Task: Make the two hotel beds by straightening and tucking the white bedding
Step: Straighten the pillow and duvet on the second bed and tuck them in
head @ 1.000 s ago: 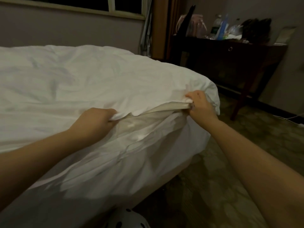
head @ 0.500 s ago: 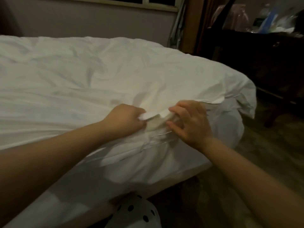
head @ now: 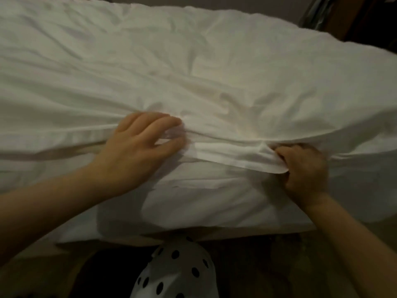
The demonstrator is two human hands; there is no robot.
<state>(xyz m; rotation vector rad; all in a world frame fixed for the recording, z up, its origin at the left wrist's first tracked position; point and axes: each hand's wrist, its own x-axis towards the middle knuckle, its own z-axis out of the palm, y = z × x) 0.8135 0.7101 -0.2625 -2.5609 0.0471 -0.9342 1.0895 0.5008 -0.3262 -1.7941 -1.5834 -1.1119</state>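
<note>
A bed covered with a rumpled white duvet fills the upper view, its near edge hanging over the mattress side. My left hand lies on the duvet's hem at the bed's edge, with its fingertips bent into the fabric fold. To the right, my right hand grips a bunched flap of the white hem in curled fingers, knuckles up. The hem stretches between both hands along the mattress edge.
A white garment with black dots shows at the bottom centre, close against the bed base. Dark floor lies below the bed. A curtain and dark furniture stand at the top right corner.
The view has tipped down and come closer to the bed. My right hand moved right along the hem and closed on it. My left hand spread flatter on the edge.
</note>
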